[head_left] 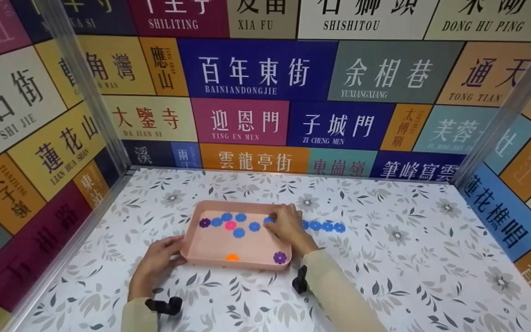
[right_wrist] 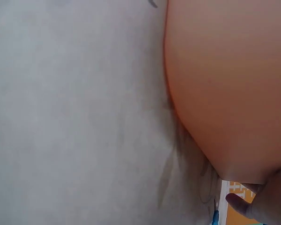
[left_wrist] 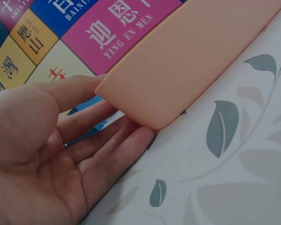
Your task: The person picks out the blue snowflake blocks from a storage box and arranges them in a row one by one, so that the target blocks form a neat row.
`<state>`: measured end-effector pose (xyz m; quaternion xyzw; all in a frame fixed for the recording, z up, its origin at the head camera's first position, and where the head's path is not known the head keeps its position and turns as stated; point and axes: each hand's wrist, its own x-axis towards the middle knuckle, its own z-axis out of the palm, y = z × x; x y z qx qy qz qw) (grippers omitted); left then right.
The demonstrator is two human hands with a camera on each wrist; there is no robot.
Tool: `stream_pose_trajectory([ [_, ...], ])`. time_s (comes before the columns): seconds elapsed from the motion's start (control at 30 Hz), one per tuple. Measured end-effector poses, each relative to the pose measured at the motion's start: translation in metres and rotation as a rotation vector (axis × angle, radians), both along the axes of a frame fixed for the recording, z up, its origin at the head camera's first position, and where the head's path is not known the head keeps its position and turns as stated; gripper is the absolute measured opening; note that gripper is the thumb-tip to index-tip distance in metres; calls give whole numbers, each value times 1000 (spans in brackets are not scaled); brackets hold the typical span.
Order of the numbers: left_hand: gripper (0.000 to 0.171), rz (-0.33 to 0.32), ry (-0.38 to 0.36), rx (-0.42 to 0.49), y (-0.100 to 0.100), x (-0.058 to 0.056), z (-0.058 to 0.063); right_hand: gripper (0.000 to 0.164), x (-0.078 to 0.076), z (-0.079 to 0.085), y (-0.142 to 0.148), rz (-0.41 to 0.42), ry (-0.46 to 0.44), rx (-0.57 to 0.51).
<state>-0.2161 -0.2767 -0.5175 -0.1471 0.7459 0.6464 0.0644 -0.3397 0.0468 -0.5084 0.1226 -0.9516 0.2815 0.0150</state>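
A shallow pink tray (head_left: 235, 263) sits on the table with flower-shaped plastic discs in it. My left hand (head_left: 162, 258) holds its left end. In the left wrist view the thumb is at the rim and the other fingers lie against the tray's corner below. My right hand (head_left: 289, 227) reaches over the right wall, bent fingertips pinching a blue flower disc (head_left: 269, 220); its palm side is hidden. In the right wrist view mostly the tray's outer wall (right_wrist: 229, 84) shows, with part of the hand (right_wrist: 271, 201) at the lower corner.
Inside the tray lie several loose blue discs (head_left: 254, 226), a pink disc (head_left: 230, 225), an orange one (head_left: 232, 257) and purple ones (head_left: 280, 257). A row of blue discs (head_left: 327, 226) extends right of the right hand, beyond the tray. Printed wall panels (head_left: 242, 122) enclose the table.
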Motion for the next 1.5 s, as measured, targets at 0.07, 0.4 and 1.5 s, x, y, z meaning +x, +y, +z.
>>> stream_pose_trajectory([
  [0.07, 52, -2, 0, -3, 1, 0, 1, 25, 0, 1, 0, -6, -7, 17],
  [0.4, 52, 3, -7, -15, 0, 1, 1, 33, 1, 4, 1, 32, -64, 29],
  [1.5, 53, -3, -17, -34, -2, -1, 0, 20, 2, 4, 1, 0, -1, 65],
])
